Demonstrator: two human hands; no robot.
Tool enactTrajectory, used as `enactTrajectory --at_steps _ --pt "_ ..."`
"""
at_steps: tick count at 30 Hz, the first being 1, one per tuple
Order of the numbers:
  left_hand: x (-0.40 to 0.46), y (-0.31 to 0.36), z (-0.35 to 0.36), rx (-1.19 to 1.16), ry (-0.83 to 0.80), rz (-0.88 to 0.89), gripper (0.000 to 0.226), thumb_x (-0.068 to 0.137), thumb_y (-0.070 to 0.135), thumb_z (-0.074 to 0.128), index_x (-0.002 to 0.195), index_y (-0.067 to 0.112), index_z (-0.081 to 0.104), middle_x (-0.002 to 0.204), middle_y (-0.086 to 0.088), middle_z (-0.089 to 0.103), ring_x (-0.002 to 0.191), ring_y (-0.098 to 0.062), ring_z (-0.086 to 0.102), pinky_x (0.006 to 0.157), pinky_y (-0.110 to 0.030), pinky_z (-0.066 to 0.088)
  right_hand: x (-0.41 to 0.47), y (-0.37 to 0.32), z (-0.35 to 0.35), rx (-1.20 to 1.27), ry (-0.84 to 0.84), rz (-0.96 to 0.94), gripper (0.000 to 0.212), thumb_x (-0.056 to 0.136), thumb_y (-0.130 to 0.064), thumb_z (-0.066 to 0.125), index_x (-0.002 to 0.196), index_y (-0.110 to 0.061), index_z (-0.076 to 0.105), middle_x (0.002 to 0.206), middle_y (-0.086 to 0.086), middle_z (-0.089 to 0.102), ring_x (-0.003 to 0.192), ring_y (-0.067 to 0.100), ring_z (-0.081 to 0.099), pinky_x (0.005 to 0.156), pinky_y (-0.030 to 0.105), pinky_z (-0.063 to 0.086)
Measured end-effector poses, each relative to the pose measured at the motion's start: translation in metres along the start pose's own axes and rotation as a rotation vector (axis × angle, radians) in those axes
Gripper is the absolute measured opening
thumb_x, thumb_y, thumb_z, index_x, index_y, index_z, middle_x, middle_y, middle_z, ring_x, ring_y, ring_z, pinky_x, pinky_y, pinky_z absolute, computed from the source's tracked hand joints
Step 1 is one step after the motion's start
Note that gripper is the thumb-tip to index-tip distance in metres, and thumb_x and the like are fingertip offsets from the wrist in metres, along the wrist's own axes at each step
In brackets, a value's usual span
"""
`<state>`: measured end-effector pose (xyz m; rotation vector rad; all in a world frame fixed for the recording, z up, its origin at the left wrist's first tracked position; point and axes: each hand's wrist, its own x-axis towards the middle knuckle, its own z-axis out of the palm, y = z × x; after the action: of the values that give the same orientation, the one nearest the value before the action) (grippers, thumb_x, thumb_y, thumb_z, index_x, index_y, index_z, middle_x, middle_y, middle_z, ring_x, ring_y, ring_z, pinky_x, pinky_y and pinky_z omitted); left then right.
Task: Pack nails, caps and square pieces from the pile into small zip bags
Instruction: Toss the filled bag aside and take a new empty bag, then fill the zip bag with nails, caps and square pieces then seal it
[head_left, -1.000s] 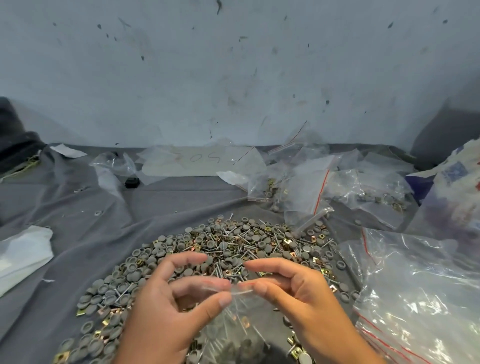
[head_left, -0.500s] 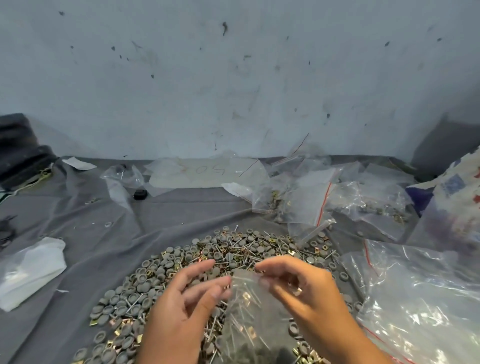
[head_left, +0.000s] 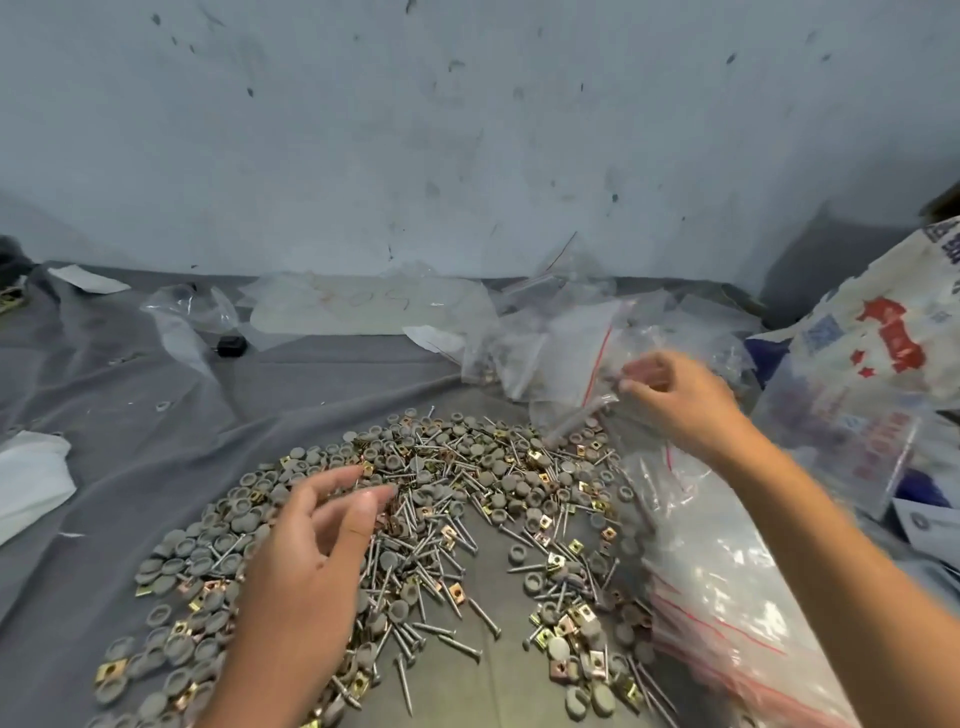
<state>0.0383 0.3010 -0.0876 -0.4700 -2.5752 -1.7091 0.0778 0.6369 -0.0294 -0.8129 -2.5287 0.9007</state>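
Pile (head_left: 441, 519) of nails, caps, square pieces: spread on grey cloth (head_left: 130, 441). Left hand (head_left: 306, 561): above pile, fingers loosely spread, holding nothing. Right hand (head_left: 675, 400): beyond pile's far right edge, pinching small zip bag (head_left: 597, 374), blurred.

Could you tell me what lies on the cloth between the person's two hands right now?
In the head view, between the left hand and the right hand lies the far part of the pile: grey caps, nails and brassy square pieces on the grey cloth.
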Motion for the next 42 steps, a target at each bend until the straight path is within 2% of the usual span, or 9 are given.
enactTrajectory --at_steps 2,6,10,12,18,23,28,39,42 --pt "-0.001 -0.005 0.006 0.204 -0.001 0.111 0.047 0.087 0.068 0.036 0.127 0.045 0.048 0.127 0.037 0.054 0.106 0.004 0.061 0.085 -0.033 0.057 -0.045 0.047 -0.014 -0.335 -0.1 0.056 0.044 0.091 -0.045 0.07 0.129 -0.025 0.061 0.133 0.001 0.062 0.121 0.02 0.057 0.102 0.038 0.046" --pt "0.006 -0.02 0.02 0.531 -0.125 0.171 0.063 0.091 0.07 0.023 0.146 0.041 0.033 0.158 0.02 0.016 0.148 -0.006 0.014 0.119 -0.038 0.008 -0.116 0.12 -0.02 -0.574 -0.191 0.271 0.084 0.085 -0.067 0.061 0.152 -0.022 0.039 0.158 0.005 0.039 0.145 0.026 0.036 0.116 0.041 0.032" --pt "0.006 -0.035 0.028 0.616 -0.182 0.159 0.067 0.094 0.068 0.021 0.152 0.036 0.032 0.164 0.01 0.017 0.152 -0.012 0.012 0.124 -0.042 0.01 -0.131 0.137 -0.007 -0.47 -0.035 0.188 0.035 0.089 -0.04 0.072 0.118 -0.021 0.07 0.134 0.013 0.063 0.126 0.035 0.055 0.106 0.05 0.042" --pt "0.002 -0.036 0.024 0.569 -0.147 0.177 0.059 0.097 0.063 0.027 0.147 0.034 0.041 0.16 0.011 0.029 0.149 -0.01 0.021 0.124 -0.042 0.015 -0.132 0.134 -0.004 -0.413 0.106 0.114 0.006 0.088 -0.023 0.076 0.09 -0.026 0.071 0.115 0.015 0.072 0.109 0.039 0.063 0.095 0.054 0.049" --pt "-0.017 -0.023 0.013 0.38 0.02 0.23 0.034 0.1 0.049 0.04 0.119 0.03 0.06 0.12 0.02 0.055 0.117 -0.001 0.048 0.104 -0.032 0.039 -0.134 0.099 -0.005 -0.07 0.398 -0.09 0.02 0.097 -0.045 0.062 0.095 -0.026 0.069 0.099 -0.002 0.066 0.099 0.023 0.059 0.09 0.048 0.046" --pt "-0.038 -0.007 0.028 0.123 -0.156 0.145 0.013 0.095 0.043 0.061 0.1 0.032 0.067 0.094 0.016 0.067 0.091 0.0 0.062 0.082 -0.023 0.05 -0.139 0.01 0.05 0.231 0.201 -0.319 0.008 0.095 -0.034 0.065 0.095 -0.028 0.07 0.092 -0.012 0.065 0.087 0.0 0.06 0.077 0.025 0.044" --pt "-0.046 0.0 0.04 -0.217 -0.193 0.0 0.038 0.079 0.056 0.068 0.099 0.023 0.069 0.093 0.009 0.075 0.089 -0.009 0.071 0.085 -0.029 0.055 -0.145 -0.017 0.107 0.267 0.041 -0.364 0.006 0.096 -0.028 0.066 0.091 -0.028 0.07 0.092 -0.016 0.066 0.089 -0.003 0.059 0.08 0.016 0.041" --pt "-0.032 -0.004 0.038 -0.148 -0.012 -0.021 0.016 0.097 0.036 0.061 0.09 0.023 0.067 0.084 0.004 0.072 0.08 -0.012 0.069 0.08 -0.04 0.057 -0.137 -0.031 0.123 0.253 -0.03 -0.449 0.008 0.096 -0.027 0.066 0.096 -0.025 0.073 0.094 -0.017 0.065 0.089 0.0 0.061 0.079 0.026 0.051" --pt "-0.033 -0.006 0.038 0.006 0.077 0.033 0.014 0.095 0.031 0.061 0.081 0.026 0.062 0.073 0.008 0.067 0.068 -0.004 0.062 0.064 -0.021 0.051 -0.143 -0.03 0.13 0.28 -0.035 -0.446 0.013 0.096 -0.038 0.063 0.104 -0.028 0.068 0.102 -0.016 0.063 0.096 0.004 0.061 0.084 0.03 0.05"
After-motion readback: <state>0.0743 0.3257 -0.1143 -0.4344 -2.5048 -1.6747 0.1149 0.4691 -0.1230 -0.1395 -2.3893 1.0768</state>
